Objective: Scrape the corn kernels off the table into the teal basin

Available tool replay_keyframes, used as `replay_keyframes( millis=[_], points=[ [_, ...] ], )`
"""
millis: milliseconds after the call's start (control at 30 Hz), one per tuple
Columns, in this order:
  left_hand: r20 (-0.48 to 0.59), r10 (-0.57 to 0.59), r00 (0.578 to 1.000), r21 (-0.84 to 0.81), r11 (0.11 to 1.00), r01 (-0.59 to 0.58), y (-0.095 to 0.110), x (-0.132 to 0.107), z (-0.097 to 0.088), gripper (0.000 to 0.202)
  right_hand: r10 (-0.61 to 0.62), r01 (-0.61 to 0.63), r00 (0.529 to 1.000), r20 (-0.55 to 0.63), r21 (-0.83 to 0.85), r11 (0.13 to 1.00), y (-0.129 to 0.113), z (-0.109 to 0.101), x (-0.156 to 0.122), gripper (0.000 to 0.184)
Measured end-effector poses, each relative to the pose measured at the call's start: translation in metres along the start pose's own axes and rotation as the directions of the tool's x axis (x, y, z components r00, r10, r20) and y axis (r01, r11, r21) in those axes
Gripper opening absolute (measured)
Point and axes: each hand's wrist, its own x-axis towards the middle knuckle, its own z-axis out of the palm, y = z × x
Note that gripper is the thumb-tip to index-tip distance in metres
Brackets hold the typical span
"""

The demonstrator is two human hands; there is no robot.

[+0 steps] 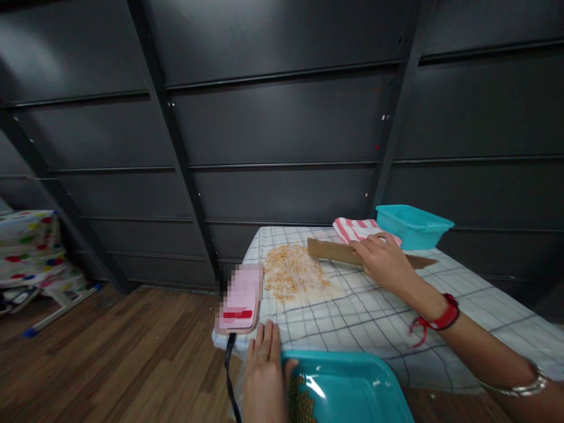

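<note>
My right hand (383, 261) is closed around a long brown cardboard strip (332, 251), held on edge low over the cloth. The strip's left end touches or nearly touches a spread pile of round yellow beans mixed with fine pale grains (293, 276). My left hand (264, 370) is at the left rim of a teal plastic tray (352, 376), thumb inside and fingers stretched along the outside toward the cloth. Small greenish beans (302, 402) lie in the tray's left part. The tray's near side is cut off by the frame.
The table has a white checked cloth (374, 317). A pink phone (242, 296) with a black strap lies at its left edge. Farther back are a pink-striped folded cloth (352, 228) and another teal basin (412, 226). A dark panelled wall (282, 129) stands behind.
</note>
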Motion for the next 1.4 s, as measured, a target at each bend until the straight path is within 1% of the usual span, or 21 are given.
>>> replay_keyframes(
  millis=[67,200,267,400,567,667,733,833,967,1033,1167,1300,1400],
  points=[
    [-0.013,-0.029,0.999,-0.003,1.000,0.029,0.002,0.000,0.000,0.039,-0.027,0.028,0.999,-0.036,0.018,0.999,0.002,-0.011,-0.007,0.020],
    [0.011,0.060,0.998,-0.019,0.998,-0.060,-0.002,0.001,-0.003,0.040,-0.054,0.056,0.995,-0.080,0.022,0.998,0.009,-0.028,-0.022,0.023],
    [0.018,0.062,0.998,-0.037,0.997,-0.061,-0.004,0.001,-0.004,0.040,-0.049,0.050,0.995,-0.091,0.013,0.999,0.012,-0.031,-0.027,0.026],
    [0.009,0.042,0.999,-0.079,0.996,-0.041,-0.006,0.001,-0.005,0.042,-0.038,0.041,0.992,-0.118,0.025,0.999,0.012,-0.030,-0.029,0.025],
    [0.033,0.024,0.999,-0.071,0.997,-0.022,-0.003,0.000,-0.004,0.042,-0.076,0.099,0.981,-0.176,0.122,0.988,0.000,-0.029,-0.015,0.018],
    [0.013,-0.046,0.999,-0.057,0.997,0.047,0.002,0.000,0.000,0.042,-0.104,0.140,0.974,-0.200,0.175,0.975,-0.011,-0.028,-0.004,0.021],
    [0.012,-0.081,0.997,-0.073,0.994,0.082,0.006,-0.001,0.002,0.044,-0.127,0.168,0.970,-0.206,0.198,0.966,-0.019,-0.026,0.003,0.023],
    [0.022,-0.095,0.995,-0.104,0.990,0.097,0.008,-0.002,0.005,0.044,-0.167,0.213,0.964,-0.209,0.219,0.952,-0.026,-0.024,0.009,0.025],
    [0.050,-0.117,0.992,-0.129,0.984,0.122,0.007,-0.003,0.004,0.046,-0.206,0.249,0.959,-0.192,0.233,0.940,-0.028,-0.029,0.007,0.028],
    [0.059,-0.114,0.992,-0.132,0.984,0.121,0.007,-0.002,0.002,0.047,-0.213,0.254,0.959,-0.184,0.237,0.938,-0.025,-0.035,0.003,0.030],
    [0.041,-0.098,0.994,-0.089,0.991,0.101,0.007,-0.001,-0.002,0.046,-0.234,0.277,0.951,-0.201,0.227,0.934,-0.021,-0.042,0.001,0.030],
    [0.033,-0.076,0.997,-0.076,0.994,0.078,0.005,-0.001,-0.003,0.046,-0.218,0.272,0.947,-0.235,0.229,0.935,-0.030,-0.034,0.009,0.027],
    [0.042,-0.045,0.998,-0.094,0.994,0.049,0.003,0.000,-0.004,0.046,-0.232,0.288,0.946,-0.228,0.254,0.923,-0.039,-0.024,0.016,0.025]
  ],
)
